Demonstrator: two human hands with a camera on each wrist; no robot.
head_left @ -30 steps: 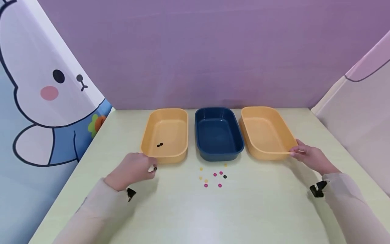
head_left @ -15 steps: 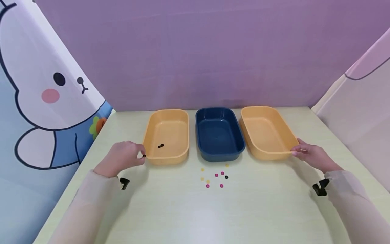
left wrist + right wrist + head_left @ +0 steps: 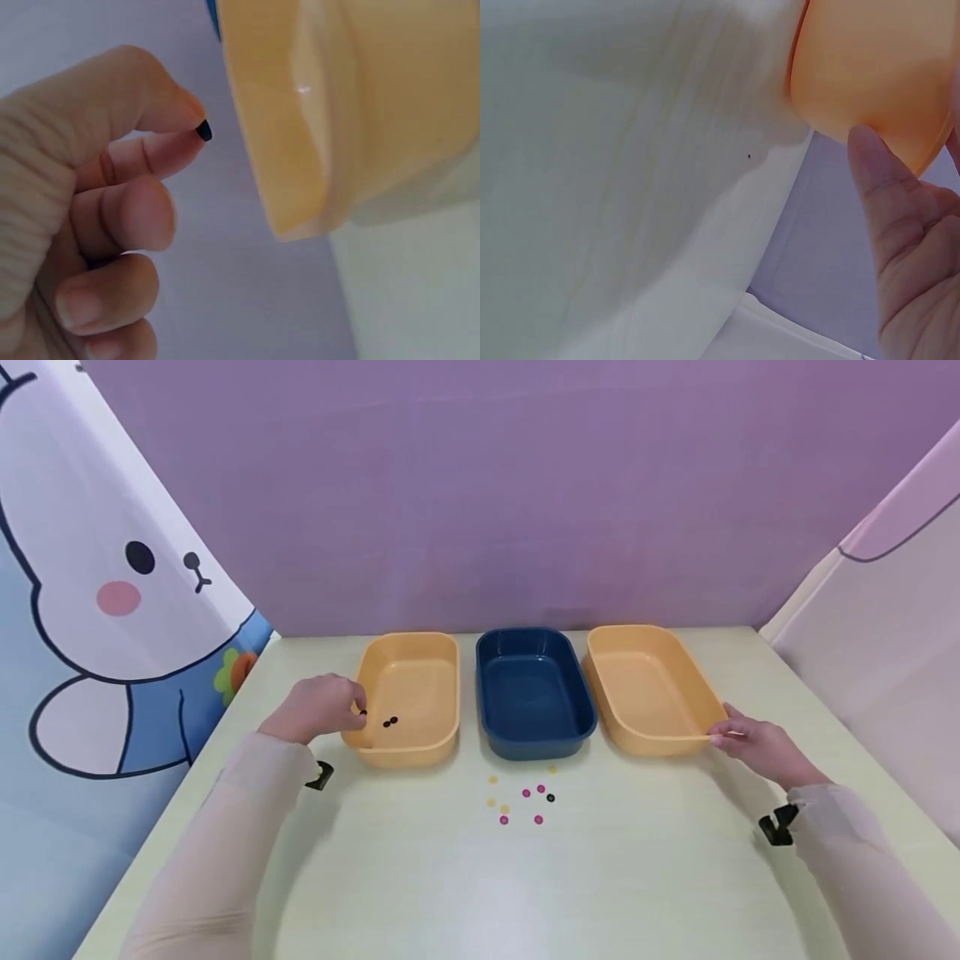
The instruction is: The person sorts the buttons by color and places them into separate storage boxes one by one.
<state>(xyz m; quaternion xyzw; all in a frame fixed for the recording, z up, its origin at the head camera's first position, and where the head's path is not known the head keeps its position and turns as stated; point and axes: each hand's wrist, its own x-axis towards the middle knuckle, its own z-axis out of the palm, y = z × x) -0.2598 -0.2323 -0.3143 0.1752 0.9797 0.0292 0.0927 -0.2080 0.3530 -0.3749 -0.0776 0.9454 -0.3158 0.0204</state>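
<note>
Pinching | left hand (image 3: 313,708): black bead (image 3: 204,130) | right hand (image 3: 765,749): smooth, round-cornered tray (image 3: 652,693)

A pale table (image 3: 435,877) carries an orange tray (image 3: 414,681) by the left hand (image 3: 311,710), another tray (image 3: 648,689) at the right hand (image 3: 765,753) and, between the hands, a blue tray (image 3: 534,693), pink discs (image 3: 527,793), yellow discs (image 3: 505,809) and a black disc (image 3: 551,797).

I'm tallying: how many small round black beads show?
4: one pinched by the left hand, two in the leftmost orange plastic tray, one on the pale tabletop; more may hide.
</note>
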